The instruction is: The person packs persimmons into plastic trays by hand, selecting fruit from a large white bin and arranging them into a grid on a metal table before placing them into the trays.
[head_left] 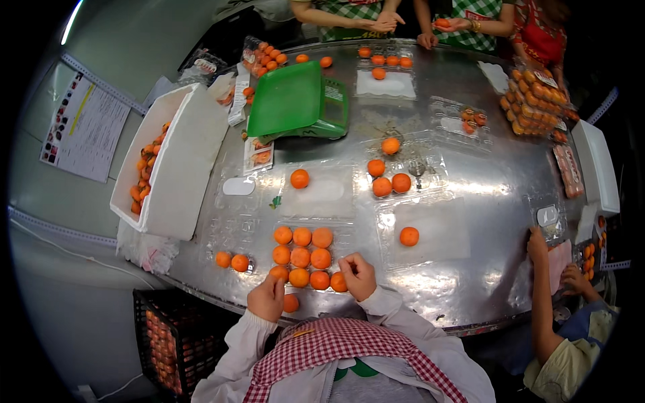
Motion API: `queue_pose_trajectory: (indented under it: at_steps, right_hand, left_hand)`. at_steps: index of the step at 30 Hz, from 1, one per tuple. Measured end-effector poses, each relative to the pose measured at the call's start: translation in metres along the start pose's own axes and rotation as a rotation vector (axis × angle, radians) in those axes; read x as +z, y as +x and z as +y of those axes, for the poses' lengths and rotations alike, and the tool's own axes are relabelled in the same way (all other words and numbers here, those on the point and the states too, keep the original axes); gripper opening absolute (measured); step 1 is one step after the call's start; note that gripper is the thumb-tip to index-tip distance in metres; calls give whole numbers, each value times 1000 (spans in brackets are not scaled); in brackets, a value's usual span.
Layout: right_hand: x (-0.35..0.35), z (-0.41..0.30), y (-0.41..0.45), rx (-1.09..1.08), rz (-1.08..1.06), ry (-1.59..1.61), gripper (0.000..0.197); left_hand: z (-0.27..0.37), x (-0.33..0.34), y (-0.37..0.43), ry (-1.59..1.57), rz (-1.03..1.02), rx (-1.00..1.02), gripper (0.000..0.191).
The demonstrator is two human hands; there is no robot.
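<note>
Several orange citrus fruits (300, 257) sit in rows in a clear plastic tray right before me. My left hand (267, 298) is at the tray's near left corner, its thumb and fingertips close against a fruit (279, 274). At the near right corner, my right hand (358, 276) has its curled fingers at another fruit (338, 282). Whether either hand grips fruit or the tray edge is unclear. A single fruit (291, 303) lies beside my left hand, nearer to me. Two fruits (232, 260) rest in a clear tray to the left.
A white foam box (186, 151) of fruit stands left, beside a green-topped scale (287, 101). Clear trays (423, 231) with fruit lie farther right. Stacked packed fruit (536, 101) stands at the far right. Co-workers' hands show across the table and at the right edge (538, 244).
</note>
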State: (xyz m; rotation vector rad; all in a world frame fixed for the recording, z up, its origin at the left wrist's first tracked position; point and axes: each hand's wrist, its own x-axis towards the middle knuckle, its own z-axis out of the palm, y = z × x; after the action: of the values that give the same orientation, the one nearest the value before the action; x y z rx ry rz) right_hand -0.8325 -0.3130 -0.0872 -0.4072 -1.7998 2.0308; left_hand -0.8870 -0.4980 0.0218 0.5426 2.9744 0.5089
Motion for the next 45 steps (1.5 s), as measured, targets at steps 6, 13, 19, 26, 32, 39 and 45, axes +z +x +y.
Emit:
queue_pose_trajectory:
  at_steps: [6,13,19,26,32,39,45]
  right_hand:
    - [2,-7,0,38,-37,28,13]
    - [-5,-5,2,4,1,-41,12]
    - [-18,-2,10,19,144,-57,13]
    - [-9,-8,24,-1,137,-3,13]
    - [-7,-18,35,57,119,98,11]
    - [-5,-29,47,288,18,432,10]
    - [-13,-33,58,280,-8,464,18]
  left_hand:
    - [8,-7,100,-171,162,188,16]
    - [3,44,229,-134,-3,475,56]
    - [-12,80,251,-77,-118,427,60]
    - [-12,87,258,-59,-137,435,55]
    - [-1,75,244,-189,-82,298,49]
    - [25,48,198,-1098,-448,-183,38]
    - [44,56,172,-1349,-504,-102,36]
